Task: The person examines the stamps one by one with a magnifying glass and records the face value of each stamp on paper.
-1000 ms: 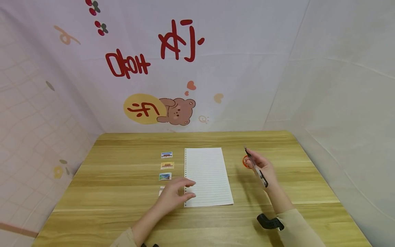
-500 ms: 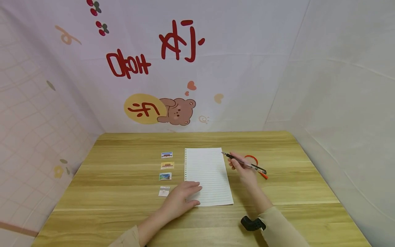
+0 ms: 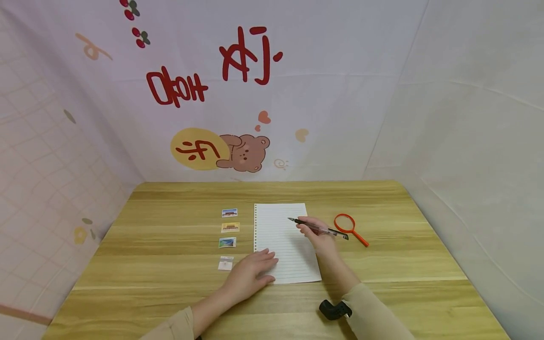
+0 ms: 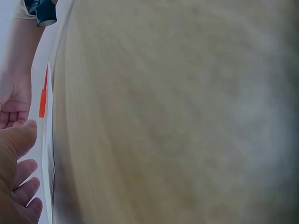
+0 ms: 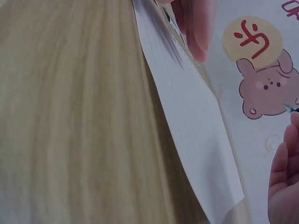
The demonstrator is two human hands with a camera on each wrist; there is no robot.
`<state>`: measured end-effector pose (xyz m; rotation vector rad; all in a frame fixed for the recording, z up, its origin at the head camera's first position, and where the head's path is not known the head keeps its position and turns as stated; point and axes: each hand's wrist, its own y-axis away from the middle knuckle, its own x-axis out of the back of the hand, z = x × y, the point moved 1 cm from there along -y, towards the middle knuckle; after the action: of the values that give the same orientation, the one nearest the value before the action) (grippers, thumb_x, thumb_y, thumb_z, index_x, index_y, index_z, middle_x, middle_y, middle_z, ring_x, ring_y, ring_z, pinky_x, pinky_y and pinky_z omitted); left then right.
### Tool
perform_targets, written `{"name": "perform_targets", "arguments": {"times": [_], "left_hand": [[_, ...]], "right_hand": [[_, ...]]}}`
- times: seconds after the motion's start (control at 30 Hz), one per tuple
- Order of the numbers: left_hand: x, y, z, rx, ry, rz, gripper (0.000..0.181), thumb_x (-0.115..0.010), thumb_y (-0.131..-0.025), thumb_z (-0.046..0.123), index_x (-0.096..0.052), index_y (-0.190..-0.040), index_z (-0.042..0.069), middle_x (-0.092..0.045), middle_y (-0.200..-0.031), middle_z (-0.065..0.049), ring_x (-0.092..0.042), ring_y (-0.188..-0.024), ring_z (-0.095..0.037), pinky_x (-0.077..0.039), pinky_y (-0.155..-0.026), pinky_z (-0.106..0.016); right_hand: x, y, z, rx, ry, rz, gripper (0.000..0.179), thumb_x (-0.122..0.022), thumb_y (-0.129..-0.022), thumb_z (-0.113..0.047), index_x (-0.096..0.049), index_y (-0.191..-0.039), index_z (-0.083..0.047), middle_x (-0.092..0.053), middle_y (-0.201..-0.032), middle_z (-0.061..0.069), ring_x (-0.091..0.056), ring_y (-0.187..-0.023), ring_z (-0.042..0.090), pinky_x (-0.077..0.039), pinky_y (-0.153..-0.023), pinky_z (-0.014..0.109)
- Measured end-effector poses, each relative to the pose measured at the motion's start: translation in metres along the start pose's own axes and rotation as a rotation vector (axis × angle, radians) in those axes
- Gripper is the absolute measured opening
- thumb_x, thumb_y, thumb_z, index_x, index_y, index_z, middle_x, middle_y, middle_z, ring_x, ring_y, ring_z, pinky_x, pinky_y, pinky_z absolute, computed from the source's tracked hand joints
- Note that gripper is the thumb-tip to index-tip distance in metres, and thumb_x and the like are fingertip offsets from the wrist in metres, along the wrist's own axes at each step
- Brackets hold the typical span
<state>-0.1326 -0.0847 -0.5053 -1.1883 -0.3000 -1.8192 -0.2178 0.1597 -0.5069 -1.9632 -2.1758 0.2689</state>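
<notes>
My right hand [image 3: 320, 241] pinches a clear-barrelled pen [image 3: 337, 233] with a black grip, over the right half of a lined sheet of paper [image 3: 278, 226]. The pen's tip points left, and I cannot tell whether it touches the sheet. In the right wrist view, only part of the right hand [image 5: 284, 182] and the tip end of the pen [image 5: 290, 108] show. My left hand [image 3: 248, 276] rests at the sheet's lower left corner, fingers spread and fairly straight. Its thumb and fingertips appear in the left wrist view beside the paper's edge.
A red magnifying glass [image 3: 360, 237] lies right of the sheet. Several small picture stamps stand in a column to its left, from a blue one [image 3: 229, 213] down to a pale one [image 3: 225, 263]. A patterned cloth [image 3: 331, 94] hangs behind the wooden table [image 3: 148, 245].
The right hand has moved left with the pen, from beside the magnifying glass to over the sheet, uncovering the glass. The left hand has shifted right and onto the paper's lower left corner.
</notes>
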Motion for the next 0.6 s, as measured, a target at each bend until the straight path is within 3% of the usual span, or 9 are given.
{"name": "perform_targets", "arguments": {"times": [0.13, 0.4, 0.6], "left_hand": [[-0.001, 0.001, -0.003, 0.007, -0.009, -0.022, 0.044, -0.076, -0.088, 0.025, -0.068, -0.128, 0.008, -0.059, -0.137, -0.007, -0.049, -0.133, -0.026, -0.041, -0.107, -0.047], [-0.003, 0.001, -0.010, 0.016, -0.040, -0.026, 0.042, -0.079, -0.085, 0.022, -0.071, -0.124, 0.009, -0.061, -0.135, -0.007, -0.051, -0.131, -0.025, -0.043, -0.105, -0.046], [-0.003, 0.001, -0.011, 0.005, -0.058, -0.038, 0.037, -0.079, -0.085, 0.024, -0.074, -0.119, 0.009, -0.062, -0.133, -0.007, -0.052, -0.130, -0.026, -0.043, -0.105, -0.045]], "right_hand": [[-0.010, -0.003, 0.002, -0.030, 0.045, -0.009, 0.027, -0.070, -0.091, -0.003, -0.067, -0.115, 0.009, -0.070, -0.103, 0.022, -0.068, -0.089, 0.015, -0.056, -0.078, 0.025], [-0.027, -0.009, 0.001, -0.076, 0.200, 0.002, 0.019, -0.075, -0.089, -0.012, -0.074, -0.107, -0.005, -0.070, -0.105, 0.008, -0.065, -0.089, 0.014, -0.053, -0.076, 0.022], [-0.037, -0.015, 0.004, -0.074, 0.212, 0.045, 0.015, -0.074, -0.089, -0.007, -0.075, -0.104, -0.006, -0.072, -0.101, 0.007, -0.068, -0.085, 0.012, -0.053, -0.075, 0.020]]}}
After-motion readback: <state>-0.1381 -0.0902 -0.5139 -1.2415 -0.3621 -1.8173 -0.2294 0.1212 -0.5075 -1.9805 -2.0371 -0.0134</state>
